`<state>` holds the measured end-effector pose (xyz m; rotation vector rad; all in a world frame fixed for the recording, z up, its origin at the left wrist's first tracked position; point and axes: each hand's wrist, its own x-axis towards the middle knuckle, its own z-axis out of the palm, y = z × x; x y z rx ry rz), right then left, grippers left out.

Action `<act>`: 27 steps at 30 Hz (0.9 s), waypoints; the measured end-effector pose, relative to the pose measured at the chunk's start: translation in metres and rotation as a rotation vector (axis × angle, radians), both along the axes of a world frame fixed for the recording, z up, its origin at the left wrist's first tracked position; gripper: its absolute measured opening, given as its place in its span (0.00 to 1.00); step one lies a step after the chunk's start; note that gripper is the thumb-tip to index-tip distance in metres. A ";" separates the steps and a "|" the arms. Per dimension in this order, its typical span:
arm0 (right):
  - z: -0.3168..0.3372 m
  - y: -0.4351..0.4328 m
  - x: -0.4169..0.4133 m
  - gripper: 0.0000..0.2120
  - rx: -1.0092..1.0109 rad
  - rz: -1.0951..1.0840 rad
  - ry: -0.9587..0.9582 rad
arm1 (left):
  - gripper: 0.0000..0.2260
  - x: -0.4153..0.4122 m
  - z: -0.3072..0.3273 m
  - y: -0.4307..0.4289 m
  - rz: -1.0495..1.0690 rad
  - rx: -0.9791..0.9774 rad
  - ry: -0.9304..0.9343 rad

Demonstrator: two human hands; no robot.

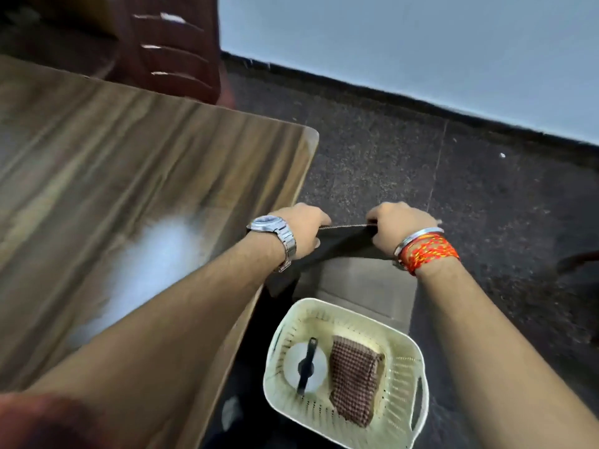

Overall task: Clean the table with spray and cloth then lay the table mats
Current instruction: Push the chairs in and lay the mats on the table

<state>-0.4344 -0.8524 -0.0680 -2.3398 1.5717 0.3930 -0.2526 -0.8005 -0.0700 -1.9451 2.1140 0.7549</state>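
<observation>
Dark woven table mat stretched taut just off table corner | left hand, right hand apart, each pinching its top edge | spray bottle, brown cloth in basket beside table | judged: mat-laying; next, carry over table, lower flat.

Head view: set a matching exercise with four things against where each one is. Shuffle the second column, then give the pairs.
Things:
1 dark mat
2 checked cloth
3 spray bottle
4 watch

Places:
A on the left wrist
B in the basket, right part
C stretched between left hand and right hand
D in the basket, left part

Pairs: 1-C, 2-B, 3-D, 4-A
</observation>
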 end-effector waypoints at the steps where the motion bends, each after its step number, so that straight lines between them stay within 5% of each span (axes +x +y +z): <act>1: 0.022 0.007 0.016 0.13 -0.060 0.035 -0.015 | 0.09 0.014 0.019 0.010 0.039 -0.043 -0.004; 10: 0.122 0.127 0.197 0.16 -0.340 0.378 -0.255 | 0.12 0.177 0.133 0.178 0.376 -0.281 -0.103; 19: 0.075 0.305 0.401 0.20 -0.318 0.639 -0.399 | 0.13 0.337 0.103 0.401 0.696 -0.300 -0.216; 27: 0.057 0.360 0.497 0.26 -0.283 0.740 -0.254 | 0.18 0.402 0.069 0.471 0.825 -0.359 -0.324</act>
